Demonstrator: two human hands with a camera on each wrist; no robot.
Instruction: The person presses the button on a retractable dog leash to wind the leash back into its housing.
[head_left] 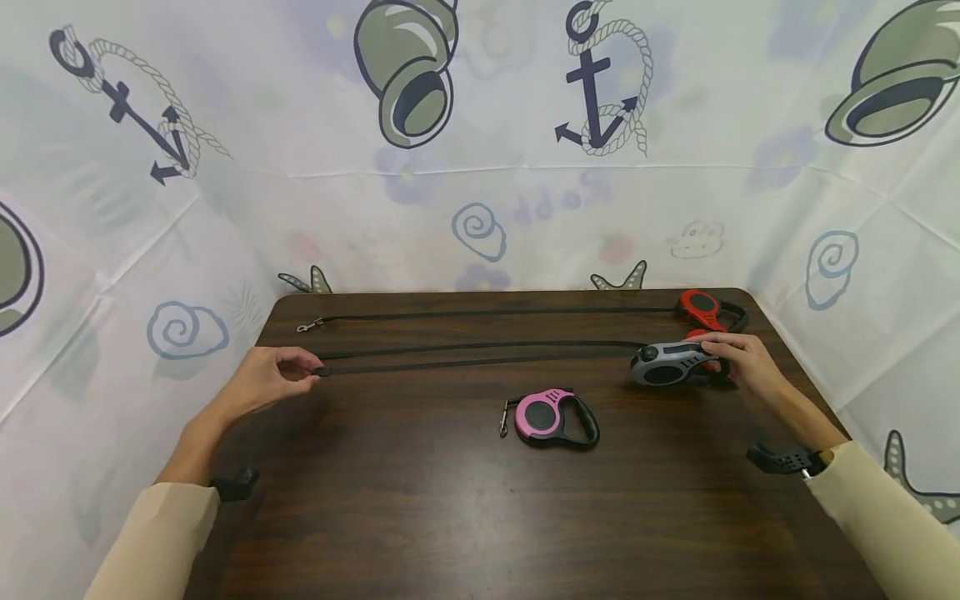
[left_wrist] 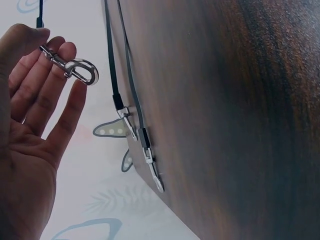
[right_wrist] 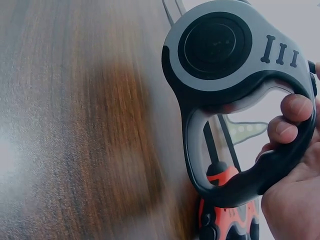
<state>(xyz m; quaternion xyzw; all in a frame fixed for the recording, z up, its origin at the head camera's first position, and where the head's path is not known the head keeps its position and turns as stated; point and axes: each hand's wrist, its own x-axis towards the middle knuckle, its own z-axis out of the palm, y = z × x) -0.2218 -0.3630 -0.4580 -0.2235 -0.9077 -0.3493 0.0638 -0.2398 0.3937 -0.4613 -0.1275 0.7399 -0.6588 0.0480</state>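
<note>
My left hand (head_left: 270,379) pinches the end of a black leash line at its metal snap hook (left_wrist: 82,70), between thumb and fingertips at the table's left side. The line runs across to a grey and black retractable dog leash (head_left: 660,368) on the right. Around that leash's black handle (right_wrist: 285,167) curl the fingers of my right hand (head_left: 742,358), which holds it raised over the table. Behind the grey leash lies a red retractable leash (right_wrist: 220,217), partly covered in the head view. Its line stretches leftward, close beside the grey leash's line.
Another red retractable leash (head_left: 702,308) lies at the back right, its line drawn out left to a snap hook (head_left: 310,325). Nearer the middle, a pink retractable leash (head_left: 538,415) rests on the brown table (head_left: 480,517) with its hook (head_left: 503,421) close in. Printed cloth (head_left: 337,225) surrounds the table.
</note>
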